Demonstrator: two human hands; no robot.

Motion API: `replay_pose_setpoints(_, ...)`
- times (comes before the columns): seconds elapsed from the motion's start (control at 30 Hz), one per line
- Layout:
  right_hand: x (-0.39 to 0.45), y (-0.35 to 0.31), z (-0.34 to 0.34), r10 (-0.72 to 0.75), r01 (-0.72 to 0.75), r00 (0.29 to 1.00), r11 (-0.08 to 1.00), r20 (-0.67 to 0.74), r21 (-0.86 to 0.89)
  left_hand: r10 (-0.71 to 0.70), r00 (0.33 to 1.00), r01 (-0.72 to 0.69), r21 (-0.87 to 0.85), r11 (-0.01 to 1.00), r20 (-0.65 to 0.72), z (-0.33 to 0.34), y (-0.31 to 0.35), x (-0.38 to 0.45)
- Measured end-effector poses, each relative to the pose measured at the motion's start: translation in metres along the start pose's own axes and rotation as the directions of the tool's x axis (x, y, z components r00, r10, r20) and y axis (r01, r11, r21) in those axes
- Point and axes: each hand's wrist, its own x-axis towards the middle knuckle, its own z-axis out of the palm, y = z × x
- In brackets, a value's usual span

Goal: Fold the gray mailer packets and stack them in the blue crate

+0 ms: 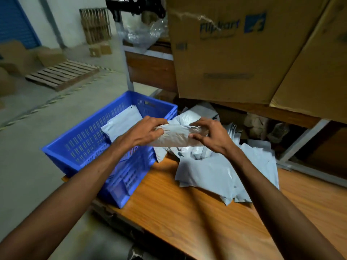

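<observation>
Gripping one gray mailer packet (176, 136) between them, the left hand (145, 131) and right hand (210, 136) pinch its ends. Beside it, the blue crate (78, 149) holds folded packets (122, 122) — loose packets (216, 171) lie on the tabletop (187, 212).

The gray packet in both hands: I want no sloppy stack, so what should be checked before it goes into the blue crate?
1. Both hands grip the packet: left hand and right hand pinch the ends of the gray packet: ok.
2. Fold finished and flat: blurred, cannot tell.
3. Room in the blue crate: only a few folded packets lie inside: ok.
4. Path to the crate: it sits right beside the left hand: ok.
5. Crate seated on the wooden table: it overhangs the table's edge: not ok.
</observation>
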Motion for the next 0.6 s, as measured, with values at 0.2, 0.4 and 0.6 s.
replay_pose_setpoints(0.2,0.082,-0.034,0.01,0.073,-0.073,0.997,0.994,-0.002,0.076,0.076,0.997,-0.075,0.036,0.996,-0.024,-0.059,-0.061,0.027)
replay_pose_setpoints(0.4,0.152,-0.066,0.041,0.158,-0.153,0.987,0.975,-0.018,0.161,0.087,0.996,-0.086,0.064,0.994,-0.013,-0.115,-0.124,0.05)
replay_pose_setpoints(0.6,0.197,-0.078,0.073,0.249,-0.227,0.968,0.93,-0.042,0.288,0.055,0.998,-0.055,0.033,0.998,0.017,-0.149,-0.165,0.056)
